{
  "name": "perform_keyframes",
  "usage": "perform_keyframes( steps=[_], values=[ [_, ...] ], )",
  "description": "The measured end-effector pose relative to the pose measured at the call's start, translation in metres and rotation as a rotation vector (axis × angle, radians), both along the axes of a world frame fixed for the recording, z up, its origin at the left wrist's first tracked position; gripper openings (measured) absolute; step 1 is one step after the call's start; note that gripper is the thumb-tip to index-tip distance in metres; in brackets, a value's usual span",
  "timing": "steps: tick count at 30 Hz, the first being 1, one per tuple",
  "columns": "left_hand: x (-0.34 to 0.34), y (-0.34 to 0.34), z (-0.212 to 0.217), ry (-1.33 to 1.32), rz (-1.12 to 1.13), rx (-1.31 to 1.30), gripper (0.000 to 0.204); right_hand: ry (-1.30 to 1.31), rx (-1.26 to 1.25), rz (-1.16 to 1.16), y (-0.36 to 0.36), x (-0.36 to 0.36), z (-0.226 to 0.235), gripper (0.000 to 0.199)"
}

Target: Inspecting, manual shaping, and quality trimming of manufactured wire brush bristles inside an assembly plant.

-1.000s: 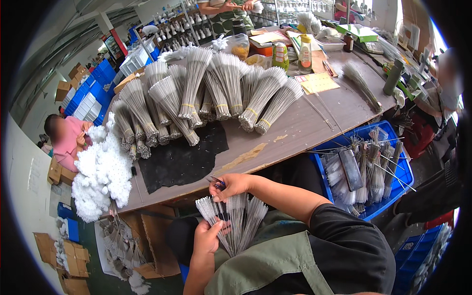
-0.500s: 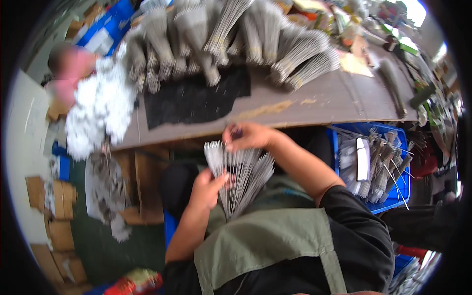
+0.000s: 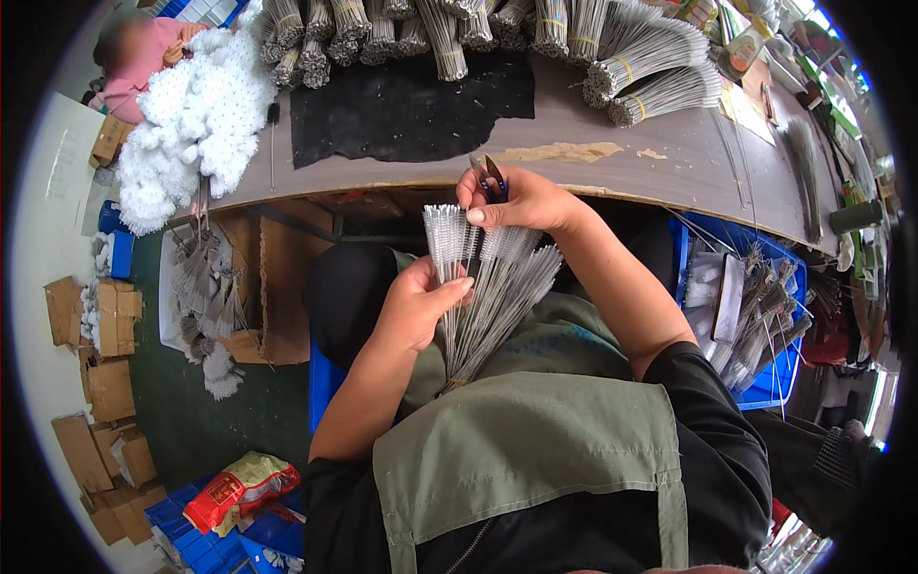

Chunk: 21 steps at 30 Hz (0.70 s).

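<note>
A bundle of thin wire brushes (image 3: 490, 306), with pale bristled tips at the top and bare wire stems narrowing below, stands fanned over my lap. My left hand (image 3: 421, 301) grips its left part, thumb across the stems. At the upper edge of the brush tips, my right hand (image 3: 524, 203) has its thumb and forefinger pinched together. Small dark thread snips (image 3: 491, 179) are held in that same hand, blades pointing up. Whether the pinching fingertips also hold one brush tip is too small to tell.
Tied wire brush bundles (image 3: 443, 43) line the table's far side behind a black cloth (image 3: 411, 110). White fluffy brushes (image 3: 206, 115) heap at the left, near a person in pink (image 3: 143, 72). A blue crate (image 3: 779, 373) with brushes stands right; cardboard boxes (image 3: 115, 330) lie left.
The view has shifted and sharpened, so the table sits higher in it. My left hand still grips the bundle; the right remains at the brush tips, its snips now plainly visible.
</note>
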State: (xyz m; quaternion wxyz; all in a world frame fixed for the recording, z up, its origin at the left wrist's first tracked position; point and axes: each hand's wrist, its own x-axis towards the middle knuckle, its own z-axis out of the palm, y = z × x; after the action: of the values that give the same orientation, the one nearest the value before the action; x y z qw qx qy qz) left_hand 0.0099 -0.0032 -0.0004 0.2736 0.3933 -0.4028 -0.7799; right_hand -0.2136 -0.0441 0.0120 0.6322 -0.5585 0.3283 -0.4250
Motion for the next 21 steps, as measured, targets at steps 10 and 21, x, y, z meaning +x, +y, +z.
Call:
perform_keyframes(
  steps=[10,21],
  values=[
    [-0.0028,-0.0027,0.0008,0.033,-0.014,-0.021,0.016,-0.047,-0.001,-0.032,-0.0017,-0.0028,-0.0052,0.017],
    [-0.0036,-0.0025,0.0026,-0.038,-0.006,-0.043,0.014,-0.112,-0.001,0.018,0.001,-0.0035,-0.0029,0.017]
  ],
)
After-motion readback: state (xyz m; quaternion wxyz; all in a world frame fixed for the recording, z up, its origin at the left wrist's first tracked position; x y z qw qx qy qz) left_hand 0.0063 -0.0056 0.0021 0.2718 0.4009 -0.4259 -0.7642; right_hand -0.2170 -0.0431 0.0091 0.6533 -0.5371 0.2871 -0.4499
